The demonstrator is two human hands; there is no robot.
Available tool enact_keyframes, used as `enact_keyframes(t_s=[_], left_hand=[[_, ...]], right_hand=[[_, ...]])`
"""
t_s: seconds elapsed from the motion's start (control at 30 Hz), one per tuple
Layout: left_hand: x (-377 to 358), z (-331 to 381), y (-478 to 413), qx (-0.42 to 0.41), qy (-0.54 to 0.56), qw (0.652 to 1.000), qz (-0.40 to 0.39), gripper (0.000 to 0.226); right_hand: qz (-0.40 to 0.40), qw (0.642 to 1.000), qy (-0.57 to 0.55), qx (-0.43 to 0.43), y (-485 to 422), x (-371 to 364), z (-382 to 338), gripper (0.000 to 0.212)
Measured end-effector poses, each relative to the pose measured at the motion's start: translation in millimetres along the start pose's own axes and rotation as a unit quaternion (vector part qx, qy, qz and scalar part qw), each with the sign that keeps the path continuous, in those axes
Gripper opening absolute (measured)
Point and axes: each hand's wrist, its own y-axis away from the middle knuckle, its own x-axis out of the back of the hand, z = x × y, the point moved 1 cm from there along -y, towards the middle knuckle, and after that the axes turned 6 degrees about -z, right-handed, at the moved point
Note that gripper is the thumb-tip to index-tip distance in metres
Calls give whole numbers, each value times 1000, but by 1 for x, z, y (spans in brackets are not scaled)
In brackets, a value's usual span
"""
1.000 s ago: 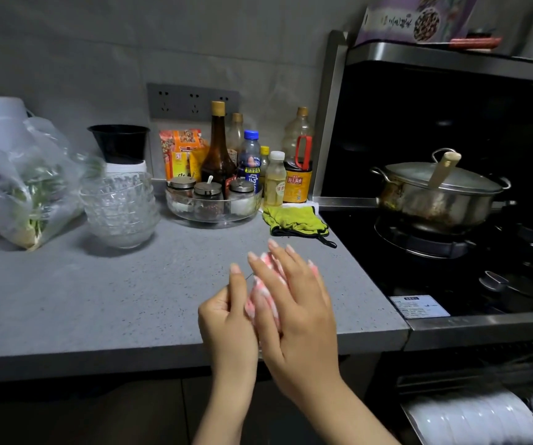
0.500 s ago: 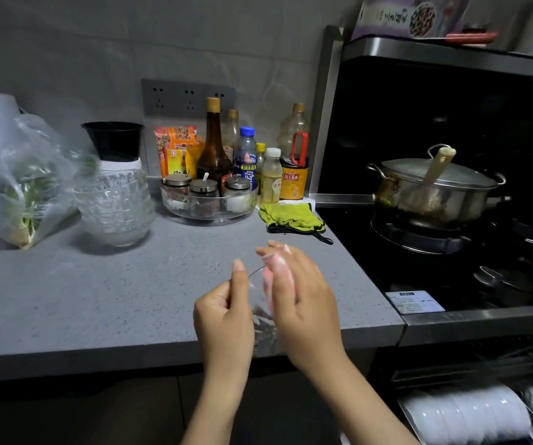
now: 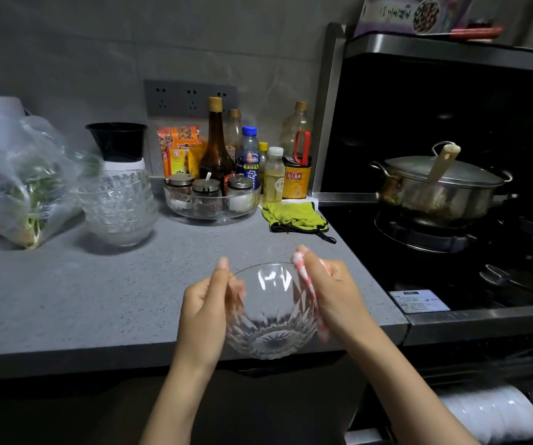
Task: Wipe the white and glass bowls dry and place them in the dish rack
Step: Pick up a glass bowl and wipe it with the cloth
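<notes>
Now the glass bowl (image 3: 271,313) has tipped to show its open mouth — before, it was edge-on between the hands. The left hand (image 3: 206,313) grips its left rim, thumb on top. The right hand (image 3: 332,297) pinches a pink-and-white cloth (image 3: 305,277) onto the right rim. The bowl is held over the front edge of the counter (image 3: 98,300), near the right corner.

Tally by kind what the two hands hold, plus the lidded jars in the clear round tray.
Glass bowl: 1
Pink cloth: 1
Lidded jars: 3
Total: 5
</notes>
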Motion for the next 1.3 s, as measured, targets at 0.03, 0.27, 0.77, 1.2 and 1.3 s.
enact_keyframes(t_s=[0.03, 0.27, 0.77, 1.2, 1.3], left_hand=[[0, 8, -2, -20, -43, 999, -24, 58], [-25, 20, 0, -130, -240, 959, -79, 69], [-45, -6, 8, 11, 31, 993, 117, 65], [-38, -1, 11, -10, 9, 997, 74, 63], [-29, 1, 11, 3, 41, 994, 97, 59]], right_hand=[[-10, 999, 33, 12, -1, 1, -2, 58], [-7, 965, 241, 108, 0, -6, -4, 58], [117, 883, 370, 265, 19, -28, 25, 44], [110, 922, 300, 219, 12, -21, 17, 47], [58, 989, 73, 113, 4, -12, 17, 47]])
